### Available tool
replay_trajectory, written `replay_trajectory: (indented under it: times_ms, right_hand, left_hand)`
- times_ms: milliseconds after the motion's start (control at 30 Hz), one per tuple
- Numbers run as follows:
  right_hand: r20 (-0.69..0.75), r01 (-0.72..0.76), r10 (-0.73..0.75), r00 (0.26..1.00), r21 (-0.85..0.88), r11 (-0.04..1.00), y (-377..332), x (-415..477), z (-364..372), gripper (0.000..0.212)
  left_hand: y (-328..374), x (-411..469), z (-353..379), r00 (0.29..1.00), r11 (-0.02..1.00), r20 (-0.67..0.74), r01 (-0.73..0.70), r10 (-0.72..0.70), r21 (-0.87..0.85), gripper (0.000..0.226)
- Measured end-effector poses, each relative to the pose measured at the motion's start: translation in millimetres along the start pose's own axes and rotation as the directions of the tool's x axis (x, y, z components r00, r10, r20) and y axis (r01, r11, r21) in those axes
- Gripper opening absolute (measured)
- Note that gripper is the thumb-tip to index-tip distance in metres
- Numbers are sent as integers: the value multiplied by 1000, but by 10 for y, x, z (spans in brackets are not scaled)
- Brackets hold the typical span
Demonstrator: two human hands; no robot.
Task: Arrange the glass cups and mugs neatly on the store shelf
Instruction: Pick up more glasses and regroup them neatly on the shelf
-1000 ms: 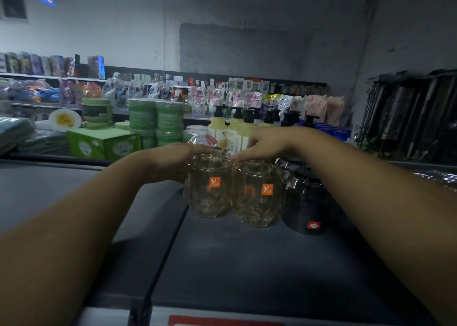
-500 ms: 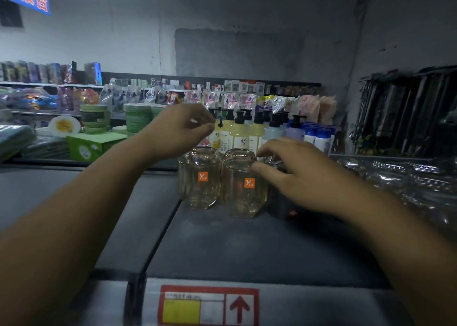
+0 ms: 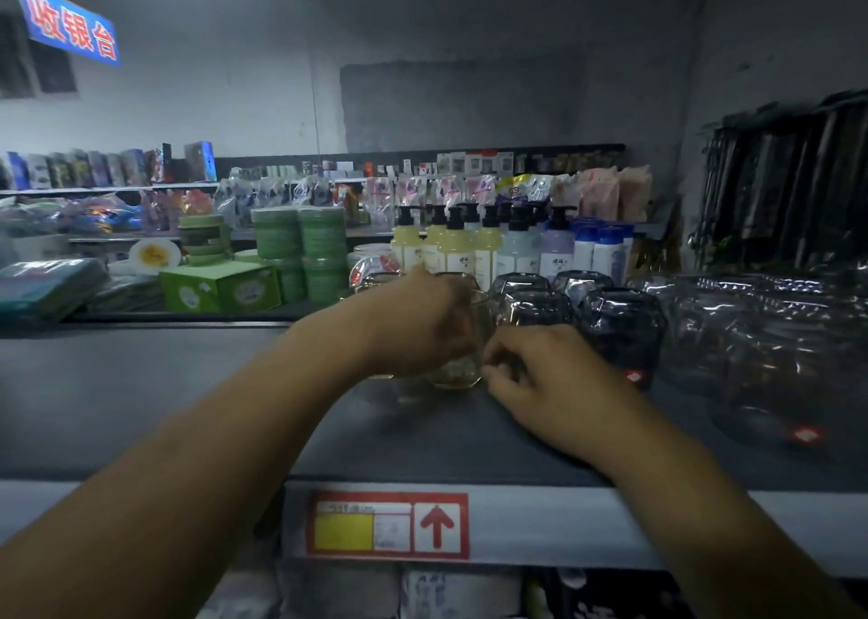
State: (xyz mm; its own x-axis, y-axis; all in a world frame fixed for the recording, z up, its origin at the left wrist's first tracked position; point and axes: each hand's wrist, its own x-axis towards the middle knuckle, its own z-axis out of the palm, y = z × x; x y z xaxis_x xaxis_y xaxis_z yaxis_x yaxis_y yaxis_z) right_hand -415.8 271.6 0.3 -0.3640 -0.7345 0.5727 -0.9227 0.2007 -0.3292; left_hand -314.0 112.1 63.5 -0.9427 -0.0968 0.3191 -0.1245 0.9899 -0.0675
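Observation:
On the dark store shelf stand two clear glass cups, mostly hidden by my left hand. That hand is curled round the clear glass cup from the left and front, leaving only its base and right side showing. The rim of the second clear cup peeks out behind the hand. From the right, my right hand has its curled fingertips pinching the cup's lower right side. Dark glass cups stand in rows just to the right.
Plastic-wrapped glassware fills the shelf's right end. Behind the cups stand pump bottles, green tubs and a green box. A price label sits on the shelf's front edge. Bare shelf surface lies to the left.
My left hand dropped from above the cups onto the front of them. My right hand moved left and down to the cup's lower right side. The camera pulled back.

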Motion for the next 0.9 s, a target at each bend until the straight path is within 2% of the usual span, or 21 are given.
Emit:
replay_trajectory:
  times_ms: [100, 233, 300, 367, 400, 467, 533, 567, 600, 667, 733, 767, 800, 833, 900]
  right_hand:
    - [31, -48, 47, 998, 13, 999, 3, 1, 1, 6]
    - [-2, -90, 90, 996, 38, 995, -3, 4, -19, 13]
    - [-66, -92, 98, 993, 88, 992, -27, -7, -37, 23]
    - [-114, -98, 122, 986, 197, 975, -88, -17, -62, 33]
    - [-119, -104, 141, 983, 272, 957, -131, -13, -73, 40]
    - [-72, -109, 159, 985, 459, 882, -215, 11, -86, 54]
    - [3, -110, 136, 991, 605, 789, -289, 53, -86, 64]
    - [19, -109, 129, 991, 662, 741, -342, 64, -87, 67]
    - [14, -107, 137, 990, 711, 695, -384, 77, -85, 68]
    - [-16, -107, 184, 983, 763, 637, -435, 102, -84, 66]
    - [-62, -99, 210, 976, 729, 677, -406, 139, -101, 64]
    - [-84, -94, 205, 975, 683, 725, -382, 156, -130, 65]
    - [-102, -88, 187, 977, 607, 790, -353, 174, -179, 67]
    - [-100, -90, 166, 981, 526, 846, -334, 198, -239, 71]
    - [-51, -101, 130, 990, 374, 922, -340, 255, -377, 73]
  left_hand:
    - [-30, -23, 41, 998, 998, -54, -26, 22, -64, 30]
    - [-52, -283, -4, 981, 978, -182, -96, 62, -186, 27]
    - [-39, -470, -15, 965, 955, -263, -84, 7, -285, 24]
    - [-17, -636, 3, 933, 901, -343, -49, -114, -431, 25]
    - [0, -696, 22, 908, 814, -362, -44, -209, -579, 26]
    - [84, -783, 60, 861, 493, -320, -94, -396, -865, 28]
    - [201, -812, 100, 837, 173, -225, -158, -499, -972, 29]
    - [257, -809, 123, 833, 50, -178, -179, -525, -983, 29]
    - [299, -801, 145, 830, -38, -143, -193, -538, -980, 30]
    - [352, -795, 178, 843, -132, -103, -202, -528, -971, 31]
    - [334, -835, 174, 877, -116, -77, -149, -474, -982, 33]
    - [297, -875, 156, 888, -42, -68, -97, -455, -994, 33]
    - [238, -915, 137, 885, 85, -75, -40, -459, -996, 34]
    - [152, -948, 123, 867, 254, -115, 13, -485, -967, 34]
    - [-73, -970, 116, 791, 642, -326, 108, -518, -759, 34]
